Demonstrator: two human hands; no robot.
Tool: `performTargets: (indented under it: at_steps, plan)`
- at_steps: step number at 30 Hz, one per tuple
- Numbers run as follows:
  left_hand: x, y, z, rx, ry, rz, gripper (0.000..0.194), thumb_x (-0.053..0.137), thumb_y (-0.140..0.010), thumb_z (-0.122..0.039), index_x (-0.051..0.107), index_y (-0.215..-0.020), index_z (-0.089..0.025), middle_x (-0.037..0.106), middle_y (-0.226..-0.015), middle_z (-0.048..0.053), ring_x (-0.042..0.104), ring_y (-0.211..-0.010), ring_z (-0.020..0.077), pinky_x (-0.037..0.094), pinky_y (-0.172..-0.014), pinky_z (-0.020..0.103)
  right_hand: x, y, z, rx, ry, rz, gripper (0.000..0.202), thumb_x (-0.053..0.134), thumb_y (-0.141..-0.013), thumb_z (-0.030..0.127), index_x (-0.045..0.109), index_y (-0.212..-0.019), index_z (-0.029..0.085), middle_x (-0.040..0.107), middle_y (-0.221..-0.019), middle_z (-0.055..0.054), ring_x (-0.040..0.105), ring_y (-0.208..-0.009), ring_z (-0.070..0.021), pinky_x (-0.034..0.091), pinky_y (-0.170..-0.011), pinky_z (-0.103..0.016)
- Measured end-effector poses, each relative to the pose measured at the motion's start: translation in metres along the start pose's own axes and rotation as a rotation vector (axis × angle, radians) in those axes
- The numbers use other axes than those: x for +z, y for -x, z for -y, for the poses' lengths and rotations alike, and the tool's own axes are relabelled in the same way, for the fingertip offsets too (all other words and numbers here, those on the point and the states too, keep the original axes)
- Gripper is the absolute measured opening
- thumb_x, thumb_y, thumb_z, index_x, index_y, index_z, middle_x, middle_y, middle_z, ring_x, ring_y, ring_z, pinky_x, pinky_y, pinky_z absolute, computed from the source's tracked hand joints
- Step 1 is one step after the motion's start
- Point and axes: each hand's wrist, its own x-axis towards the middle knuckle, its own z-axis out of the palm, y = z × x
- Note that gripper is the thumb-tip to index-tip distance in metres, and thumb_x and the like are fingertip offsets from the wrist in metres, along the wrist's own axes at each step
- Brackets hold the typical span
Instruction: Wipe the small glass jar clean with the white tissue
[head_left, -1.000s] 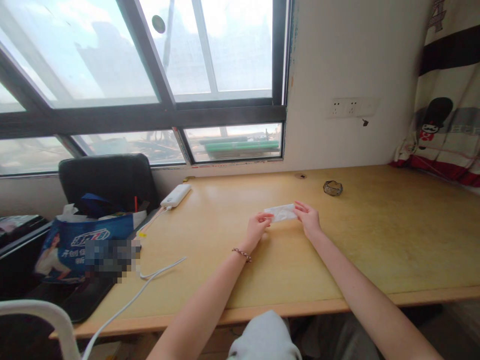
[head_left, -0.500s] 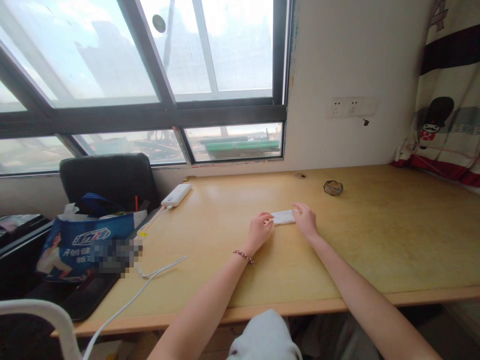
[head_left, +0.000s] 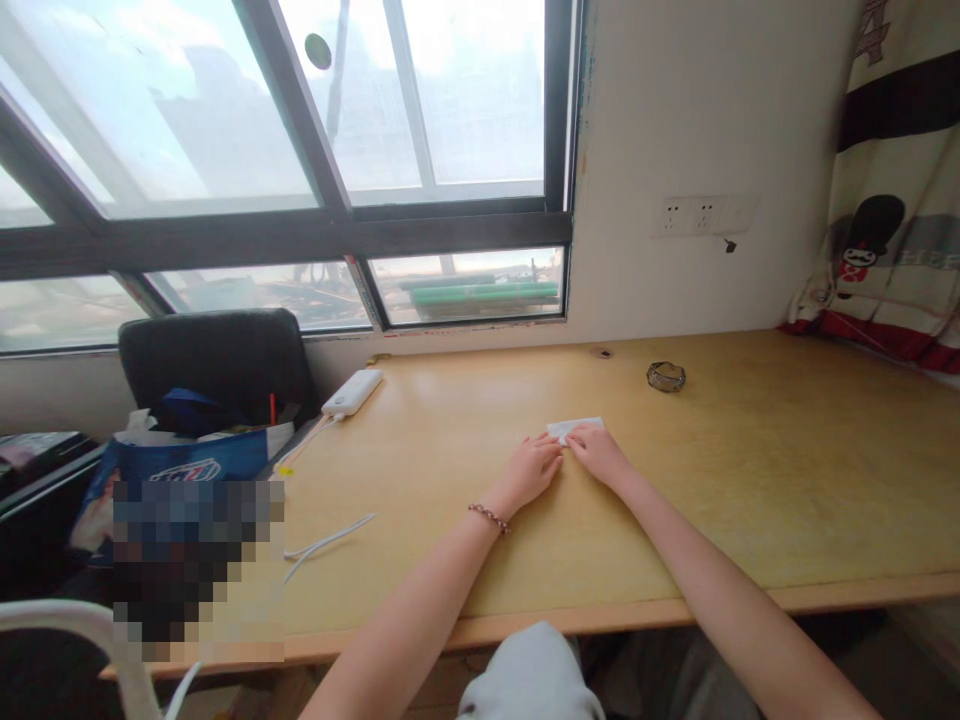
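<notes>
Both forearms are bare, with no sleeves in view. The left hand (head_left: 529, 470) has a thin beaded bracelet (head_left: 489, 517) of dark and reddish beads at its wrist. The right hand (head_left: 598, 455) wears nothing. Light grey cloth (head_left: 529, 675) covers the lap.

White power bank (head_left: 352, 391) at bench (head_left: 750, 480) back-left, white cable (head_left: 326, 541) trailing off it. Glass ashtray (head_left: 666, 376) back-right. Black chair (head_left: 217, 365) left, blue bag (head_left: 180, 465) on seat. Wall sockets (head_left: 705, 214) above.
</notes>
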Motion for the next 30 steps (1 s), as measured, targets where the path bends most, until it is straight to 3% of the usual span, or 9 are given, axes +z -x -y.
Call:
performTargets:
  at_steps: [5, 9, 12, 16, 19, 30]
  plan:
    - [0.002, 0.001, 0.003, 0.003, -0.096, 0.019, 0.026, 0.038, -0.084, -0.025, 0.058, -0.099, -0.024, 0.056, -0.114, 0.001, 0.042, -0.114, 0.0170, 0.029, -0.098, 0.036, -0.002, 0.000, -0.006, 0.051, 0.103, 0.011, 0.024, 0.043, -0.081, 0.021, 0.066, -0.074, 0.016, 0.063, -0.083, -0.006, 0.054, -0.080, -0.0152, 0.035, -0.075, -0.022]
    - [0.004, 0.001, 0.006, -0.006, -0.116, 0.035, 0.025, 0.038, -0.084, -0.026, 0.059, -0.097, -0.023, 0.056, -0.113, 0.002, 0.041, -0.115, 0.0177, 0.029, -0.099, 0.037, -0.014, 0.006, -0.021, 0.111, 0.179, 0.030, 0.026, 0.042, -0.081, 0.020, 0.066, -0.071, 0.015, 0.064, -0.081, -0.008, 0.055, -0.078, -0.0155, 0.035, -0.073, -0.022]
    - [0.004, 0.001, 0.006, 0.014, -0.120, 0.051, 0.024, 0.038, -0.084, -0.026, 0.059, -0.094, -0.022, 0.057, -0.112, 0.002, 0.041, -0.116, 0.0176, 0.029, -0.099, 0.036, -0.035, 0.020, -0.051, 0.202, 0.250, 0.003, 0.026, 0.043, -0.079, 0.021, 0.066, -0.070, 0.016, 0.064, -0.081, -0.008, 0.055, -0.078, -0.0168, 0.036, -0.071, -0.024]
    - [0.003, 0.002, 0.005, 0.031, -0.127, 0.052, 0.023, 0.037, -0.084, -0.025, 0.059, -0.091, -0.022, 0.057, -0.112, 0.002, 0.042, -0.115, 0.0174, 0.028, -0.099, 0.035, -0.067, 0.047, -0.100, 0.411, 0.345, -0.105, 0.027, 0.044, -0.078, 0.027, 0.068, -0.072, 0.016, 0.065, -0.080, -0.010, 0.057, -0.073, -0.0194, 0.036, -0.062, -0.025]
    - [0.003, 0.002, 0.005, 0.037, -0.132, 0.052, 0.023, 0.036, -0.084, -0.024, 0.059, -0.090, -0.022, 0.056, -0.111, 0.002, 0.041, -0.115, 0.0170, 0.028, -0.099, 0.036, -0.081, 0.060, -0.122, 0.577, 0.367, -0.188, 0.028, 0.045, -0.076, 0.031, 0.068, -0.072, 0.016, 0.066, -0.077, -0.011, 0.057, -0.069, -0.0210, 0.036, -0.057, -0.027]
    - [0.000, 0.002, 0.000, 0.042, -0.160, 0.065, 0.023, 0.035, -0.085, -0.023, 0.058, -0.089, -0.022, 0.059, -0.101, 0.002, 0.042, -0.113, 0.0170, 0.029, -0.098, 0.034, -0.078, 0.064, -0.143, 0.710, 0.353, -0.227, 0.018, 0.056, -0.066, 0.033, 0.065, -0.064, 0.017, 0.064, -0.071, -0.008, 0.055, -0.065, -0.0208, 0.035, -0.055, -0.027]
